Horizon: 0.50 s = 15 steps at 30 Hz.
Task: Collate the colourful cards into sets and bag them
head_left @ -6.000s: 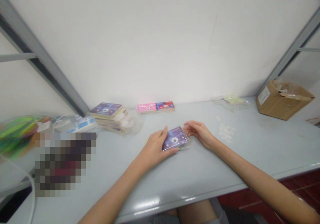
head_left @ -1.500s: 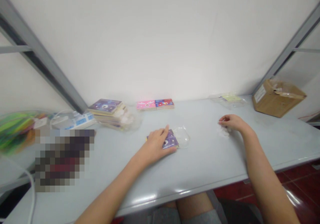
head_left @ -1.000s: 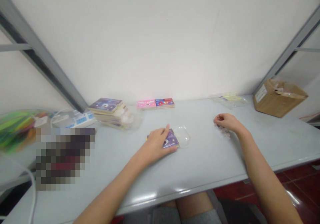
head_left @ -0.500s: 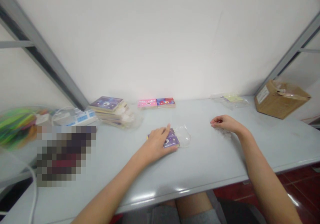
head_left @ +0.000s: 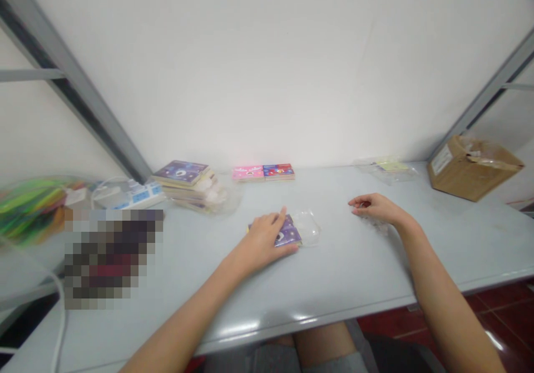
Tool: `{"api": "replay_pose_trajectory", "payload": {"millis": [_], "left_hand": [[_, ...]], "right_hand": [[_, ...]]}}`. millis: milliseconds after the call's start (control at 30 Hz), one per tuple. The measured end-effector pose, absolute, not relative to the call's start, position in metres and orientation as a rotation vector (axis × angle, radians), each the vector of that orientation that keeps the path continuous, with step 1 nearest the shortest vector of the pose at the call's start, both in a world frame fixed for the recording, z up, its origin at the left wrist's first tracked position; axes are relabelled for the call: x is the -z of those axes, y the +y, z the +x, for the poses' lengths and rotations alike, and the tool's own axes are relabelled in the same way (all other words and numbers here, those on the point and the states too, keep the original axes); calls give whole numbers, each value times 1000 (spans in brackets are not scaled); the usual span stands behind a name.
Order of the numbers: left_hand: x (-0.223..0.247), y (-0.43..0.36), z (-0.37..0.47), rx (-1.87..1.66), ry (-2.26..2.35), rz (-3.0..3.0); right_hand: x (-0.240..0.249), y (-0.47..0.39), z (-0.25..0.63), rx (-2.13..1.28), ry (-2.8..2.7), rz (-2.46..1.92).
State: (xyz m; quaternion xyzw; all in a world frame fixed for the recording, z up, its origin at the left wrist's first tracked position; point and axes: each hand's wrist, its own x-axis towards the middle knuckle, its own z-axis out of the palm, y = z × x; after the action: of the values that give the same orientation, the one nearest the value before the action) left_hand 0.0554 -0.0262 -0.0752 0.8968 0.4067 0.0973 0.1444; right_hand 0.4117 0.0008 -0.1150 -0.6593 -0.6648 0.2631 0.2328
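Note:
My left hand (head_left: 267,238) lies with thumb and fingers apart over a purple booklet (head_left: 287,234) on the grey table (head_left: 325,284), covering its left part. From the booklet's right side a clear plastic bag (head_left: 307,228) sticks out, flat on the table. My right hand (head_left: 373,206) is to the right, fingers bent and tips near each other, just above the tabletop. Some crumpled clear plastic (head_left: 377,225) shows beneath it; whether the fingers grip any of it is not clear.
At the back stand a stack of purple booklets (head_left: 183,173) in plastic, pink booklets (head_left: 248,173) and red-blue ones (head_left: 278,171). A bagged yellow item (head_left: 390,166) and cardboard box (head_left: 473,170) are right; a power strip (head_left: 144,196) and colourful bundle (head_left: 31,209) left.
The view has shifted slightly. My right hand's fingertips have moved a little to the left and spread slightly apart. My left hand stays on the booklet.

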Motion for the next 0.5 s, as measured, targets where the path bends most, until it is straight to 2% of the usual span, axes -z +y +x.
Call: {"api": "replay_pose_trajectory", "payload": {"millis": [333, 500], "left_hand": [[74, -27, 55, -274, 1181, 2569], [74, -27, 56, -276, 1193, 2567]], "right_hand": [[115, 4, 394, -689, -1693, -1718], [110, -2, 346, -1020, -1566, -1343]]}}
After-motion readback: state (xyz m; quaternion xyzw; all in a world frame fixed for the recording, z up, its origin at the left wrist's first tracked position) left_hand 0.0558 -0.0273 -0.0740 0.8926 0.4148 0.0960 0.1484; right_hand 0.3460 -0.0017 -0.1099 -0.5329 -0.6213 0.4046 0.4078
